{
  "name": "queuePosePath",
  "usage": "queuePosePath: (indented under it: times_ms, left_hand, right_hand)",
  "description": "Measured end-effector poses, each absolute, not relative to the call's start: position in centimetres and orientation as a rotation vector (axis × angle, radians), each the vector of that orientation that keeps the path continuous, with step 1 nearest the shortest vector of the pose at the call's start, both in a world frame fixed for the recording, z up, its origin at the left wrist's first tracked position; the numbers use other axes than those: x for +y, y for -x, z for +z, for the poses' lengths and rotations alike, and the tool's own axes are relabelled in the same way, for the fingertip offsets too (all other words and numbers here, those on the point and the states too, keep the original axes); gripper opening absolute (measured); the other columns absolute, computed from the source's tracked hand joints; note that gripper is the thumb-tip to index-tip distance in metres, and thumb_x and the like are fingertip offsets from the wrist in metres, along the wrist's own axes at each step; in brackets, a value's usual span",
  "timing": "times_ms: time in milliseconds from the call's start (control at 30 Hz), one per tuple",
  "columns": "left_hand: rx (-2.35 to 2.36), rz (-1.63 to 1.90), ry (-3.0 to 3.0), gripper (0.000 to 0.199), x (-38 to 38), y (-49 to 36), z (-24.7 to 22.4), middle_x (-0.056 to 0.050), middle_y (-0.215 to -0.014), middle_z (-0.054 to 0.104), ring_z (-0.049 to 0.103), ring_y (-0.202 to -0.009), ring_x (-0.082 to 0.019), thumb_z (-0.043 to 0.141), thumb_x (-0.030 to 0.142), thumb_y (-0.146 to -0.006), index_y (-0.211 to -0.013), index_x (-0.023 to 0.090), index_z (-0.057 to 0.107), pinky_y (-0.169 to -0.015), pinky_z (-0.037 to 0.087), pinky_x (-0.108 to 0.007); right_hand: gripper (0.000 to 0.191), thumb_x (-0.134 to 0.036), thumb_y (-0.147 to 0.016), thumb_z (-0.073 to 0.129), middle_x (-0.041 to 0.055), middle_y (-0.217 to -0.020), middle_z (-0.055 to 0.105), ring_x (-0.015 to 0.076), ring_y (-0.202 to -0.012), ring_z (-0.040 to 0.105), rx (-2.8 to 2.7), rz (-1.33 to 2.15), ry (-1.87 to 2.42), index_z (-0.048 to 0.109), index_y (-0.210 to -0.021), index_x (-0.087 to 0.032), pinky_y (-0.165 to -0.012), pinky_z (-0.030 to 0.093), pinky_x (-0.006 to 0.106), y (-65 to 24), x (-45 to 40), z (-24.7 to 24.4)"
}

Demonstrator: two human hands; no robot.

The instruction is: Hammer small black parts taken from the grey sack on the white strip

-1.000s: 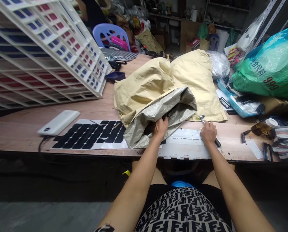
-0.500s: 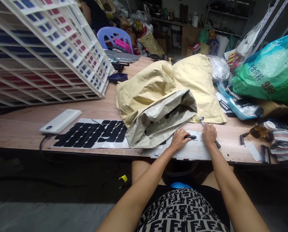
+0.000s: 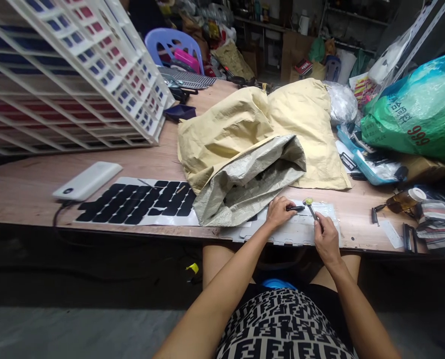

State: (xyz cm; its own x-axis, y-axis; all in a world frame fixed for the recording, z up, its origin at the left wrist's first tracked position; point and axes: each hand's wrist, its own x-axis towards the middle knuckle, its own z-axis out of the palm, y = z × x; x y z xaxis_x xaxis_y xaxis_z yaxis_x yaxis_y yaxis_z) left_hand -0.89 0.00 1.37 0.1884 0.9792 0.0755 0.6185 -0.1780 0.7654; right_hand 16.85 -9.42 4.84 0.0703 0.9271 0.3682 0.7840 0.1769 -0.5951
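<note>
My left hand [image 3: 279, 211] is closed on a small black part [image 3: 295, 208], which lies over a pale board [image 3: 297, 233] at the table's front edge. In my right hand [image 3: 326, 236] is a small hammer [image 3: 311, 209], its yellowish head pointing away from me, just right of the black part. Close to my left hand gapes the grey-lined mouth of a large yellow sack [image 3: 225, 134]. Flat black pieces [image 3: 127, 203] lie in rows on a white sheet left of the sack.
A white power bank [image 3: 87, 180] with a cable lies on the table [image 3: 140, 162]. A tilted white plastic crate [image 3: 76, 80] fills the upper left. At right are a green bag [image 3: 416, 107], a blue tray [image 3: 375, 172], an amber bottle [image 3: 401, 199] and striped cloth [image 3: 441, 222].
My right hand has drawn back towards me and turned, and the hammer's head has come down beside the black part. My left hand has barely moved.
</note>
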Motion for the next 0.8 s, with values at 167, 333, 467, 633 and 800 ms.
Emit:
queuePosePath:
  times_ms: [167,333,467,633,800]
  left_hand:
    - [1.512,0.778,-1.888,0.017,0.1,0.8,1.0,0.0,-0.094,0.069,0.055,-0.103,-0.023,0.076,0.031,-0.077,-0.094,0.028,0.075,-0.095,0.041,-0.038]
    - [1.487,0.793,-1.886,0.017,0.2,0.8,0.8,0.0,-0.095,0.069,0.054,-0.104,-0.022,0.075,0.031,-0.079,-0.096,0.028,0.075,-0.095,0.04,-0.037]
    - [1.497,0.789,-1.898,0.016,0.2,0.9,0.7,0.0,-0.096,0.068,0.054,-0.104,-0.023,0.076,0.031,-0.079,-0.095,0.028,0.075,-0.094,0.04,-0.037]
    - [1.493,0.773,-1.901,0.018,0.3,0.8,0.9,-0.001,-0.096,0.068,0.054,-0.104,-0.023,0.077,0.033,-0.078,-0.096,0.028,0.075,-0.094,0.04,-0.037]
    - [1.488,0.781,-1.93,0.02,0.1,1.0,0.6,0.0,-0.097,0.067,0.053,-0.105,-0.023,0.076,0.033,-0.079,-0.098,0.028,0.075,-0.094,0.039,-0.036]
  right_hand:
    - [0.037,-0.028,-0.098,0.04,0.0112,-0.104,0.067,0.0226,-0.099,0.064,-1.765,0.23,1.676,0.064,-0.125,-0.018,-0.091,0.052,0.037,-16.8,-9.5,3.9]
    - [0.037,-0.029,-0.099,0.039,0.0107,-0.107,0.067,0.0221,-0.103,0.063,-1.756,0.225,1.637,0.063,-0.126,-0.02,-0.093,0.052,0.037,-16.3,-9.3,4.6]
    - [0.036,-0.027,-0.099,0.039,0.0104,-0.105,0.066,0.0213,-0.101,0.063,-1.826,0.263,1.571,0.062,-0.126,-0.02,-0.092,0.052,0.035,-15.4,-9.6,4.4]
    - [0.036,-0.025,-0.097,0.042,0.0098,-0.103,0.066,0.0209,-0.097,0.063,-1.835,0.228,1.614,0.064,-0.124,-0.018,-0.089,0.051,0.033,-16.0,-8.1,3.4]
    - [0.037,-0.023,-0.096,0.043,0.0095,-0.103,0.064,0.0216,-0.095,0.058,-1.776,0.001,1.817,0.064,-0.126,-0.018,-0.083,0.046,0.032,-17.3,-3.0,3.5]
